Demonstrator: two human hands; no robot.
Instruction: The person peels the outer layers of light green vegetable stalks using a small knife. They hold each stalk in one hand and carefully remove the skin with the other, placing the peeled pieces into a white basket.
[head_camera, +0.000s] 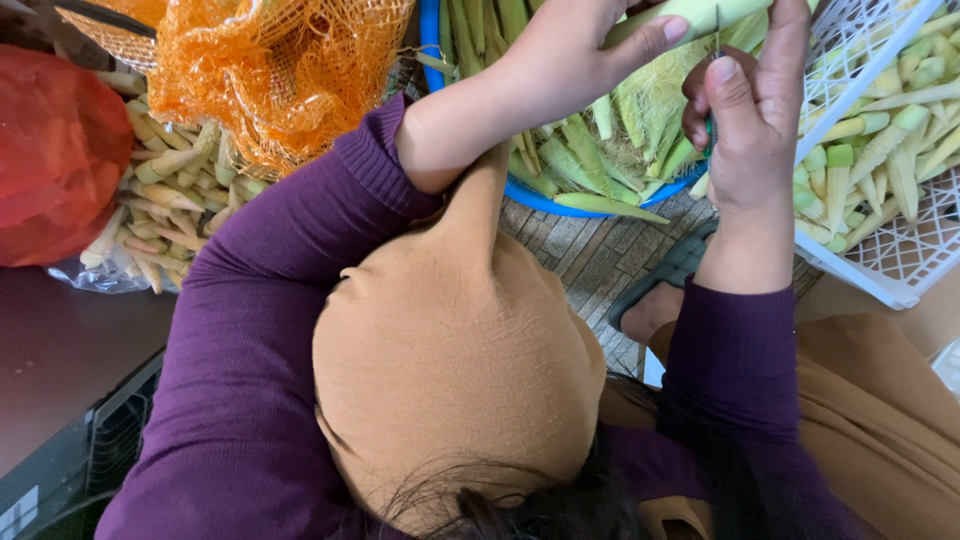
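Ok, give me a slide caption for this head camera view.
Left hand holds a baby corn ear while right hand cuts with a small knife above a blue basin of husks.

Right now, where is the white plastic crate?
In the head view the white plastic crate sits at the far right edge, holding peeled baby corn, just right of the right hand and the blue basin of husks.

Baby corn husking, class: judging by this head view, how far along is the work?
Done: peeled baby corn fills the white crate and a pile at left. In hand: the left hand holds a green ear; the right hand holds a small blade to it. Left: unhusked ears in the blue tub.
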